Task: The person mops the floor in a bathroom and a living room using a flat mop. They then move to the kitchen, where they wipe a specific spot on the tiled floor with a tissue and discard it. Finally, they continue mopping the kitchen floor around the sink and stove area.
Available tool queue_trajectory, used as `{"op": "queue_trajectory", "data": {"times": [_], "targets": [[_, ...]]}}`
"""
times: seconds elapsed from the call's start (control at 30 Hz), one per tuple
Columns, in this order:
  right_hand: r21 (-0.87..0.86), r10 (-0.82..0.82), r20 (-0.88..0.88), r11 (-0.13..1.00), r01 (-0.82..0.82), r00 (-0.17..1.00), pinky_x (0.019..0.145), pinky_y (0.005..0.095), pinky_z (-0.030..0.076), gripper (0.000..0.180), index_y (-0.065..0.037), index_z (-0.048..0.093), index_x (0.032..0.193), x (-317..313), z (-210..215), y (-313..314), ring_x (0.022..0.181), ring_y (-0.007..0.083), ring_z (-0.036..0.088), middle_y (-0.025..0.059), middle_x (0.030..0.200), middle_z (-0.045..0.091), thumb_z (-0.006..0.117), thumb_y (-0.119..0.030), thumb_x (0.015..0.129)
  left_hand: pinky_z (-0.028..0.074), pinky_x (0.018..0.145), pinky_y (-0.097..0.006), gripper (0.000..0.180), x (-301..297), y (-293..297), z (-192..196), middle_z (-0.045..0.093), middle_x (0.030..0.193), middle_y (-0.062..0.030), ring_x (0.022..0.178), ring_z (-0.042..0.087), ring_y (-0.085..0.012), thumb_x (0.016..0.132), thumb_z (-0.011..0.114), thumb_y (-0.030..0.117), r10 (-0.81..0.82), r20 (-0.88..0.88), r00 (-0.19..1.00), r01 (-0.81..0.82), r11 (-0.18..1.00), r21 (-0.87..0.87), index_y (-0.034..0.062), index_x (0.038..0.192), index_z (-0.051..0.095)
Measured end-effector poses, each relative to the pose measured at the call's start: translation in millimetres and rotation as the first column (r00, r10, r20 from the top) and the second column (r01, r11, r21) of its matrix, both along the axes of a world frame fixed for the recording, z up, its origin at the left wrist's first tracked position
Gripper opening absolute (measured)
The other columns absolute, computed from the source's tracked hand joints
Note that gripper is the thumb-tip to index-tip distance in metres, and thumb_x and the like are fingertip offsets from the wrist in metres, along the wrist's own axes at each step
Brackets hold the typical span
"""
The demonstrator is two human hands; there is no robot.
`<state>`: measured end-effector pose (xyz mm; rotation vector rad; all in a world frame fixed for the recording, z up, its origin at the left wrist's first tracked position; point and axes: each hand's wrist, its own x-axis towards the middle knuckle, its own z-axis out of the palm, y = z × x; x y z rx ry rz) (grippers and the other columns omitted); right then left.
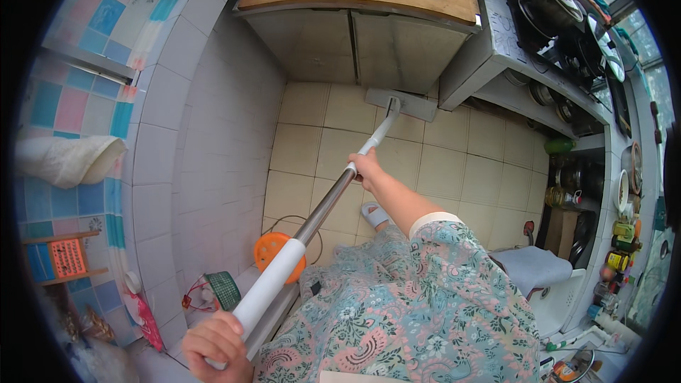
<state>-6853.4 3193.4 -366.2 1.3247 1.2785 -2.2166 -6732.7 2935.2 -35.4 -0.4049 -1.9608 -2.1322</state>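
Observation:
A flat mop point(306, 230) with a white and silver pole slants across the view from lower left to upper middle. My left hand point(216, 347) is closed around the white grip at its top end. Farther down the pole, my right hand point(366, 167) wraps the white collar, arm stretched forward. The grey rectangular mop head point(418, 107) lies flat on the beige tiled floor point(347, 143), close to the foot of the metal cabinet point(401, 50). Whatever pad is under the head is hidden.
An orange round stool point(273, 252) stands under the pole, near a green basket point(223, 291). The stove counter point(489, 35) holds pots at the far right, with pans on shelves below. My slippered foot point(373, 214) is on the tiles. A grey cloth point(535, 267) hangs over the white sink's edge.

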Motion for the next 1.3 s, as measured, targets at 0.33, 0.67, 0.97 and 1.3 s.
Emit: {"op": "queue_trajectory", "data": {"times": [0.33, 0.67, 0.97, 1.3], "targets": [[-0.055, 0.272, 0.156, 0.962, -0.266, 0.950, 0.056, 0.0368, 0.050, 0.090, -0.018, -0.016, 0.137, 6, 0, -24, 0.071, 0.0207, 0.056, 0.0132, 0.097, 0.050, 0.052, -0.014, 0.078, 0.040, 0.047, -0.024, 0.039, -20, 29, 31, 0.032, 0.034, 0.0052, 0.028, 0.030, -0.0085, 0.094, 0.026, 0.028, -0.035, 0.029, 0.999, 0.034, 0.999, 0.015, 0.0141, 0.058, 0.033], [-0.397, 0.406, 0.209, 0.866, -0.303, 0.890, 0.056, 0.0382, 0.052, 0.097, -0.014, -0.031, 0.132, 104, 65, -151, 0.075, 0.0260, 0.057, 0.0215, 0.110, 0.044, 0.050, -0.009, 0.080, 0.037, 0.052, -0.030, 0.045, 61, -61, 133, 0.036, 0.039, 0.0016, 0.037, 0.035, -0.0112, 0.092, 0.032, 0.038, 0.000, 0.059, 0.998, -0.005, 0.997, 0.083, 0.0131, 0.055, 0.038], [-0.188, 0.335, -0.053, 0.922, -0.339, 0.941, 0.049, 0.0322, 0.045, 0.092, -0.016, -0.016, 0.138, 5, 45, -143, 0.067, 0.0199, 0.051, 0.0133, 0.095, 0.046, 0.053, -0.008, 0.078, 0.039, 0.057, -0.031, 0.042, 67, -45, 97, 0.037, 0.039, 0.0015, 0.037, 0.037, -0.0122, 0.090, 0.036, 0.036, 0.057, -0.095, 0.994, -0.044, 0.989, 0.140, 0.0136, 0.055, 0.039], [-0.005, 0.568, -0.003, 0.823, -0.568, 0.823, 0.049, 0.0316, 0.047, 0.088, -0.017, -0.015, 0.137, -95, -22, -146, 0.058, 0.0142, 0.051, 0.0057, 0.079, 0.050, 0.051, -0.013, 0.078, 0.039, 0.055, -0.030, 0.039, 8, -30, -43, 0.038, 0.038, 0.0008, 0.032, 0.035, -0.0131, 0.094, 0.028, 0.029, 0.337, 0.049, 0.940, -0.341, 0.933, 0.115, 0.0107, 0.061, 0.038]]}}
